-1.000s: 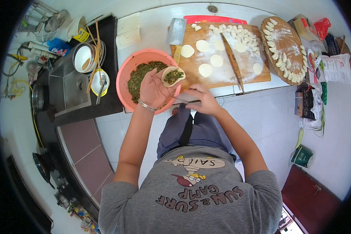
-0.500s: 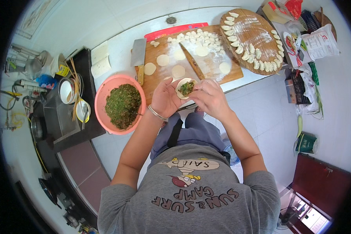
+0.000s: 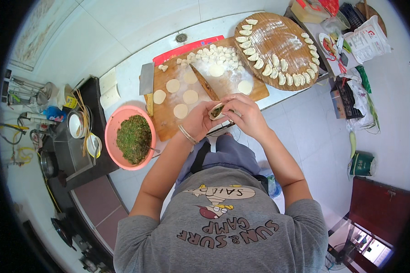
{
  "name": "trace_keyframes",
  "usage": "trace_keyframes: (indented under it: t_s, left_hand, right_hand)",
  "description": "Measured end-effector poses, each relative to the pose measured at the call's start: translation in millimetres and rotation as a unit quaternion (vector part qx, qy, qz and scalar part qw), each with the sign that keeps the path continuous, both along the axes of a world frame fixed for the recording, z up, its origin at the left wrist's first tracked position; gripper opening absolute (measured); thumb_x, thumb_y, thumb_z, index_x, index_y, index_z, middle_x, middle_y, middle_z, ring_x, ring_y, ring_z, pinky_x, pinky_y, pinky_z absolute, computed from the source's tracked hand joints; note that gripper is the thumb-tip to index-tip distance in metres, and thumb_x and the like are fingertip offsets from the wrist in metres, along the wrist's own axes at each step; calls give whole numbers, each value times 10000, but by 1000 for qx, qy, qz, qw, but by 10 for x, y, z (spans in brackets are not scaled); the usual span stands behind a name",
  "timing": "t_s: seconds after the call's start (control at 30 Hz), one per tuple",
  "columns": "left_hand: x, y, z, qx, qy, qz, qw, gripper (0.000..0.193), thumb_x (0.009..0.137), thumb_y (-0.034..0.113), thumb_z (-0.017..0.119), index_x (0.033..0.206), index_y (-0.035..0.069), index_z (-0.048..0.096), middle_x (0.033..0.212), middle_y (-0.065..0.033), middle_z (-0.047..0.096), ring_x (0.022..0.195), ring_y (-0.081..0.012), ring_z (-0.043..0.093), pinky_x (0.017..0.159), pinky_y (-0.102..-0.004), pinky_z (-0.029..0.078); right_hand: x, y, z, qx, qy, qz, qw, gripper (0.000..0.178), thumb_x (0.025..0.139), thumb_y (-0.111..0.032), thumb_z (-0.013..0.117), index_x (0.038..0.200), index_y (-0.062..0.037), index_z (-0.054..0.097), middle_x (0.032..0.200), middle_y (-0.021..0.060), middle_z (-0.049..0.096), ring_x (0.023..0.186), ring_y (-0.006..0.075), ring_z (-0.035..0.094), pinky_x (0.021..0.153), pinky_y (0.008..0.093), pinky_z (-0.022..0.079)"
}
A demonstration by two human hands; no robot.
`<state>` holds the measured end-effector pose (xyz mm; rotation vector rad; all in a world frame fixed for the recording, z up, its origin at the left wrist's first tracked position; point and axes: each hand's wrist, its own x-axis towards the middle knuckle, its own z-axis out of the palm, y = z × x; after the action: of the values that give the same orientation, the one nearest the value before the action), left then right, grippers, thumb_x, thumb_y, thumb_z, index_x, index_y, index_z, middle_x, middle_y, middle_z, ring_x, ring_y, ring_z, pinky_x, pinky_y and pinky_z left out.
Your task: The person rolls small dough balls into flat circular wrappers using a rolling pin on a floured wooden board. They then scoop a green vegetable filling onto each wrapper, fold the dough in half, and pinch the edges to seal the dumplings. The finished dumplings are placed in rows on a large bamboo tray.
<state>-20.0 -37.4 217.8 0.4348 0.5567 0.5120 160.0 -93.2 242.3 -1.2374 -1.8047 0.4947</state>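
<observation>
My left hand [image 3: 197,122] cradles a dumpling [image 3: 217,112] in front of my waist, its wrapper partly folded up. Green filling still shows through the gap. The fingers of my right hand [image 3: 247,117] pinch the wrapper's right side; their tips partly hide the edge. Just beyond my hands lies a wooden cutting board [image 3: 166,129] bearing several flat round wrappers [image 3: 190,96], a floury heap of dough pieces [image 3: 214,54] and a rolling pin [image 3: 204,83]. To the left stands a pink bowl [image 3: 109,144] of chopped green filling [image 3: 133,139], a spoon handle poking out.
A cleaver [image 3: 146,78] lies along the cutting board's left edge. At the far right, a round wooden board [image 3: 278,36] carries several finished dumplings [image 3: 269,69]. Pans and chopsticks [image 3: 84,118] crowd the dark counter on the left. A white sack [image 3: 368,40] stands at the right.
The wrapper, opened out flat with filling before, is now folded up round it. My right fingers have closed in on its edge. The whole view has turned a little.
</observation>
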Motion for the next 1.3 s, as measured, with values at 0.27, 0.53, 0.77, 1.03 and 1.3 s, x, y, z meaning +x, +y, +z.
trace_keyframes:
  t_s: [0.27, 0.53, 0.77, 1.03, 1.3]
  left_hand:
    - [82, 32, -41, 22, -8, 16, 1000, 336, 976, 227, 355, 1078, 17, 598, 1111, -110, 646, 1064, -220, 605, 997, -462, 469]
    - [314, 47, 205, 59, 31, 9, 998, 383, 976, 258, 347, 1135, 5, 587, 1213, -132, 586, 1117, -238, 579, 1009, -439, 461]
    - [492, 78, 201, 63, -16, 52, 997, 502, 973, 295, 324, 1202, -107, 519, 1257, -180, 549, 1157, -373, 543, 1009, -413, 461]
    - [614, 61, 353, 20, -53, 16, 998, 530, 975, 290, 308, 1231, -140, 482, 1258, -227, 539, 1120, -344, 571, 997, -359, 472]
    - [670, 56, 315, 45, -15, 27, 999, 474, 971, 253, 332, 1215, -113, 509, 1231, -195, 568, 1105, -284, 585, 996, -368, 477]
  right_hand:
    - [143, 118, 70, -38, 38, 27, 998, 107, 728, -8, 675, 794, -38, 597, 860, 95, 626, 827, 289, 610, 710, 362, 484]
    - [350, 181, 135, 38, -28, -4, 999, 141, 732, -19, 702, 860, -35, 643, 783, 101, 630, 751, 268, 610, 671, 358, 484]
    - [635, 74, 274, 10, 64, -83, 995, 146, 775, -36, 703, 908, -22, 644, 908, 89, 681, 809, 183, 639, 731, 309, 494]
    - [786, -147, -157, -172, 365, -23, 915, 135, 807, 10, 697, 901, -26, 607, 911, 46, 670, 862, 87, 612, 746, 246, 495]
    - [777, -85, -161, -146, 344, -47, 926, 117, 786, 16, 708, 862, -20, 627, 852, 31, 658, 776, 85, 610, 711, 228, 489]
